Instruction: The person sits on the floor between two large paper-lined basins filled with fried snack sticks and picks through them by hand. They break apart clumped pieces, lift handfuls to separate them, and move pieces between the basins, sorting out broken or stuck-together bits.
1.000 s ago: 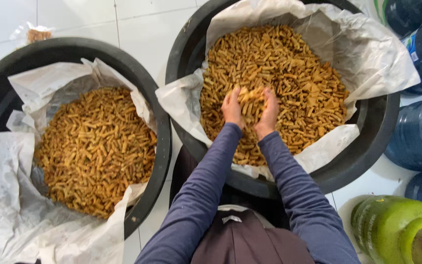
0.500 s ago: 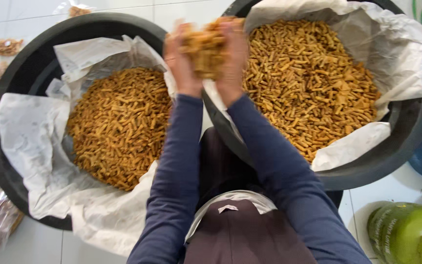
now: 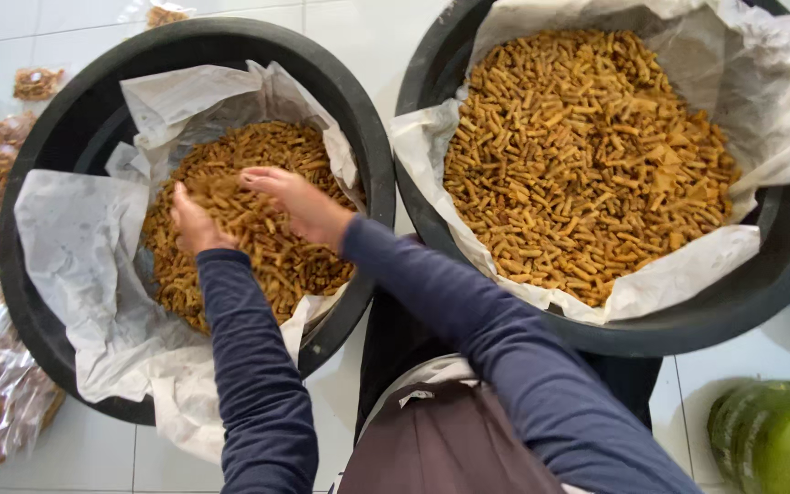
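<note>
In the head view, both hands hovered over the left black tub (image 3: 57,155), lined with white paper (image 3: 75,247) and holding brown snack sticks (image 3: 267,247); the left hand (image 3: 192,224) lay cupped, fingers loosely spread, touching the sticks; the right hand (image 3: 299,203) was open, palm down, pinching nothing; a second lined tub (image 3: 761,293) of sticks stood just beside, to the right.

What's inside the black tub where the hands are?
The left black tub holds crumpled white paper and brown snack sticks. Both hands rest on the sticks. The tub's bottom is covered.
</note>
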